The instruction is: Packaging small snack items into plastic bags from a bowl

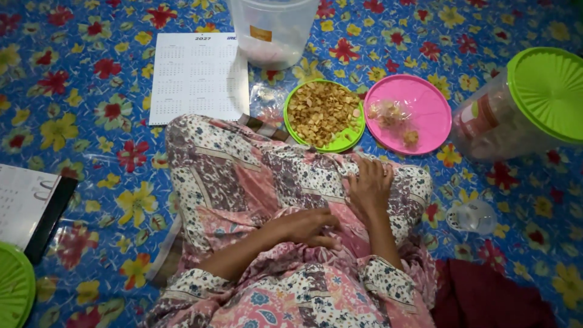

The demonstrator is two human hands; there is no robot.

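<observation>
I sit on a blue floral mat with patterned cloth over my folded legs (243, 176). My left hand (306, 226) lies on my lap with its fingers loosely curled and nothing in it. My right hand (369, 185) rests flat on my knee, fingers spread, empty. Just beyond my knees a green lid (348, 141) holds a heap of golden fried snack pieces (320, 111). Beside it, to the right, a pink lid (425, 109) carries small clear packets of the snack (388, 113).
A clear tub (273, 30) stands at the back centre, with a white calendar sheet (197, 76) to its left. A clear jar with a green lid (546, 91) lies at right. A small clear cup (473, 215) sits near my right knee. A green lid (13, 285) and notebook (27, 203) lie at left.
</observation>
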